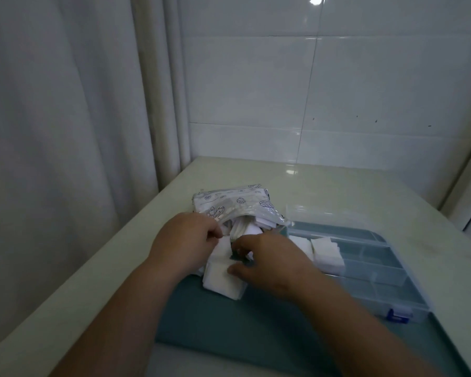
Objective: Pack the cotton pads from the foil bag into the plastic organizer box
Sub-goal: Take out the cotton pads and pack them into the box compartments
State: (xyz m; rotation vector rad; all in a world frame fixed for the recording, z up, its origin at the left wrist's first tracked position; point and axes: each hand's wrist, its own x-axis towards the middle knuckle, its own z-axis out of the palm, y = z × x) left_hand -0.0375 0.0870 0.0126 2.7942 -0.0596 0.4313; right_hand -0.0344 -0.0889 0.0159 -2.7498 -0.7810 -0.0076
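The foil bag (229, 202), silver with printed shells, lies open on the table with white pads showing in its mouth. A loose stack of square white cotton pads (220, 278) sits in front of it on a teal mat. My left hand (182, 240) pinches the top of this stack at the bag's mouth. My right hand (267, 262) curls its fingers and thumb around the stack's right side. To the right stands the clear plastic organizer box (386, 270), lid up, with white pads (326, 254) in its far left compartments.
A teal mat (229, 327) covers the near part of the pale table (297, 180). A curtain (65, 131) hangs at the left and a tiled wall stands behind. The box's blue latch (394, 317) faces the front right.
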